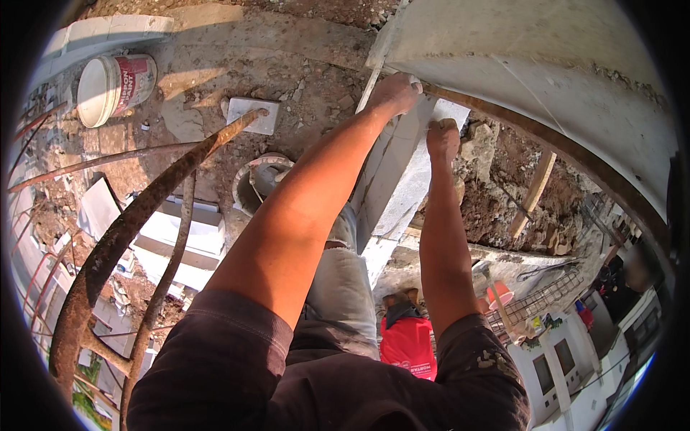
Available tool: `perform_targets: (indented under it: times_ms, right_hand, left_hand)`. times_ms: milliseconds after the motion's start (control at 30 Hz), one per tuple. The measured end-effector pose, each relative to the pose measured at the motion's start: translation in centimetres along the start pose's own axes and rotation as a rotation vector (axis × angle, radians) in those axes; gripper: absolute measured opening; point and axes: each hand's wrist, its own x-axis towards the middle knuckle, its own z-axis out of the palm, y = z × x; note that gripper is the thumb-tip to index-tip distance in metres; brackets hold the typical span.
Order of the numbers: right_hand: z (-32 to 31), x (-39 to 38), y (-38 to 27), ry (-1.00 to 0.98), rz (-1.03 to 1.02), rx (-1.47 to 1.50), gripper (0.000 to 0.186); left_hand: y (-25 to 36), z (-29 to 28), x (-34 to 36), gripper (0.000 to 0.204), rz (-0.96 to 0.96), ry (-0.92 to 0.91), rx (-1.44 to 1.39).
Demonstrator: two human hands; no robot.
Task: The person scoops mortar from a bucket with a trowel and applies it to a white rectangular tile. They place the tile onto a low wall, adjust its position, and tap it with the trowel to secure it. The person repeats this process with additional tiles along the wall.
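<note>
My left hand (394,95) is closed at the far end of a narrow wall of pale grey blocks (399,183), close to the rusty metal bar (517,118) and a thin pale strip (369,90). Its fingers are curled, and what they hold, if anything, is hidden. My right hand (443,138) is a fist beside the right edge of the wall's top, nearer to me. Anything inside that fist is too small or covered to make out. Both arms stretch forward over the wall, the left reaching farther.
A rusty tube frame (136,208) crosses the left side. Below lie a white paint bucket (115,86), a mortar bucket (260,179), a pale square block (253,116) and white blocks (180,233). A plastered wall (575,86) rises at right; a person in a red shirt (407,348) is below.
</note>
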Motion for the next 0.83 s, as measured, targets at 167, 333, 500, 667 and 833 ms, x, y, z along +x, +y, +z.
perform_targets:
  times_ms: [167, 333, 500, 667, 833]
  right_hand:
    - [-4.4, 0.9, 1.1, -0.230, 0.074, 0.819, 0.011]
    - [-9.3, -0.6, -3.1, -0.240, -0.047, 0.957, 0.011]
    - [-11.4, -2.2, -3.8, -0.190, -0.145, 1.062, 0.011]
    - [-11.7, -2.5, -3.3, -0.202, -0.159, 1.059, 0.011]
    - [-11.4, -2.2, -1.8, -0.347, -0.238, 1.192, 0.025]
  left_hand:
    - [1.7, -1.4, -1.7, 0.037, 0.075, -0.017, -0.006]
    - [3.4, -2.3, -5.0, 0.026, 0.173, -0.014, -0.298]
    - [5.6, -4.0, -7.9, 0.025, 0.252, 0.036, -0.250]
    - [6.6, -5.0, -9.4, 0.025, 0.064, 0.048, -0.291]
    - [4.9, -5.5, -9.4, 0.032, 0.201, 0.108, -0.004]
